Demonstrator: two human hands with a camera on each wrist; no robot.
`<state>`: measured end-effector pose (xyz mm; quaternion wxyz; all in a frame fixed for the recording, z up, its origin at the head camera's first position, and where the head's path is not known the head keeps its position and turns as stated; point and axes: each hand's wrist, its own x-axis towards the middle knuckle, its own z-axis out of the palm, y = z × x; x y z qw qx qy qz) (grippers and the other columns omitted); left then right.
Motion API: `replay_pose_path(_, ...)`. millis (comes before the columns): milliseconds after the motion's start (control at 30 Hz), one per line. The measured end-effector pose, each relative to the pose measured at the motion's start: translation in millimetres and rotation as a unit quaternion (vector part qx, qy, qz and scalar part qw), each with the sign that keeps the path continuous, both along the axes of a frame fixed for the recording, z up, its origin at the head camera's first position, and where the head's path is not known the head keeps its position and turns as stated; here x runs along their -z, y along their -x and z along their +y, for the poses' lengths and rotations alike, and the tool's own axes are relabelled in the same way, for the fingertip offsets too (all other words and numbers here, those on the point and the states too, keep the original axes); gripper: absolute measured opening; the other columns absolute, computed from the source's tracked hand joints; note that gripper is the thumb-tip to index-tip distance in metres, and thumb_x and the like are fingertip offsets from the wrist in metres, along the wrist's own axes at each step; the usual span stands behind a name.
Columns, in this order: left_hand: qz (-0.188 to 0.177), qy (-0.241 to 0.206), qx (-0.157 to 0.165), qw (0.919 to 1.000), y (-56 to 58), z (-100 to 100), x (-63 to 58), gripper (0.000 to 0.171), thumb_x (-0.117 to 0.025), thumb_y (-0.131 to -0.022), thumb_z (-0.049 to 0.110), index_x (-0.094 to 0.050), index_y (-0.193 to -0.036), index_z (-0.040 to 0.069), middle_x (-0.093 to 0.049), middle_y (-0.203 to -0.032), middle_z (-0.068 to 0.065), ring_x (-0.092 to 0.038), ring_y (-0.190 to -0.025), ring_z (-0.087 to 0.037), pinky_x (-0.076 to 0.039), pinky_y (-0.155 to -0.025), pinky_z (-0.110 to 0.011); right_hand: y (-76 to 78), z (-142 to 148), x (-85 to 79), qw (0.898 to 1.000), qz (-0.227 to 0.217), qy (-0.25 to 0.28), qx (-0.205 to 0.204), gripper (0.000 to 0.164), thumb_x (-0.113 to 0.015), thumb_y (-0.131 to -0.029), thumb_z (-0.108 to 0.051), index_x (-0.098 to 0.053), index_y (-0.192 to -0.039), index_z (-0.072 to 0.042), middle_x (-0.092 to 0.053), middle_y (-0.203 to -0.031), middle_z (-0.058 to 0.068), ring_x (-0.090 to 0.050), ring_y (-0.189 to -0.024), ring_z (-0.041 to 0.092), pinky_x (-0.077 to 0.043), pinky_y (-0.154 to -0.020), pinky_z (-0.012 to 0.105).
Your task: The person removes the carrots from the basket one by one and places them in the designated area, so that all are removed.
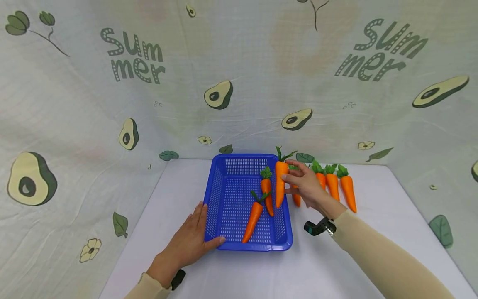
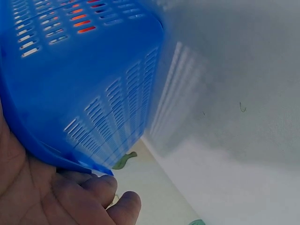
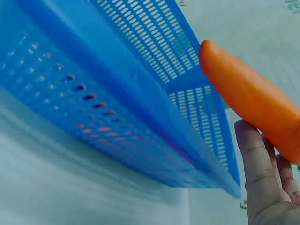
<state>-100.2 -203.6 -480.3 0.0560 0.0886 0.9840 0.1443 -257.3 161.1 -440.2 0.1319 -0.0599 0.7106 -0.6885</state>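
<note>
A blue perforated basket (image 1: 234,199) stands on the white table, with two orange carrots lying inside, a front carrot (image 1: 253,222) and a back carrot (image 1: 267,189). My left hand (image 1: 190,238) rests on its front-left corner, fingers along the left rim and thumb on the front rim. Over the right rim my right hand (image 1: 304,182) holds another carrot (image 1: 281,182) between thumb and fingers, leafy top toward the back. The right wrist view shows this held carrot (image 3: 253,93) above the rim, its leaves out of frame.
Several more carrots lie in a row right of the basket, among them the rightmost carrot (image 1: 348,193); my right hand partly hides some. A printed cloth (image 1: 254,54) with avocados and lettering hangs behind and around the white table (image 1: 239,274).
</note>
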Motion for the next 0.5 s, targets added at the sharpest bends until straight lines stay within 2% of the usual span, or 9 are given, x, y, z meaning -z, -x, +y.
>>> replay_pose_path(267,0.001,-0.003,-0.001,1.0,0.6,1,0.9,0.12,-0.055,-0.091,0.081,-0.015,-0.168,-0.002,-0.011,-0.176,-0.023,-0.022,-0.161,-0.042,-0.026,-0.128,-0.059,-6.2,27,-6.3,1.0,0.001,-0.016,0.017,0.069,-0.065,-0.106,-0.014,-0.03,-0.166,-0.011,-0.047,-0.148,0.026,-0.07,-0.099,0.014,-0.066,-0.083,0.038)
replay_pose_path(500,-0.005,-0.002,-0.006,1.0,0.7,2,0.0,0.12,-0.057,-0.091,0.08,-0.014,-0.168,-0.001,-0.01,-0.176,-0.023,-0.023,-0.161,-0.042,-0.026,-0.128,-0.059,-14.6,53,-6.4,0.998,0.001,-0.054,0.026,0.072,-0.066,-0.106,-0.019,-0.027,-0.167,-0.011,-0.043,-0.151,0.027,-0.069,-0.102,0.012,-0.065,-0.085,0.039)
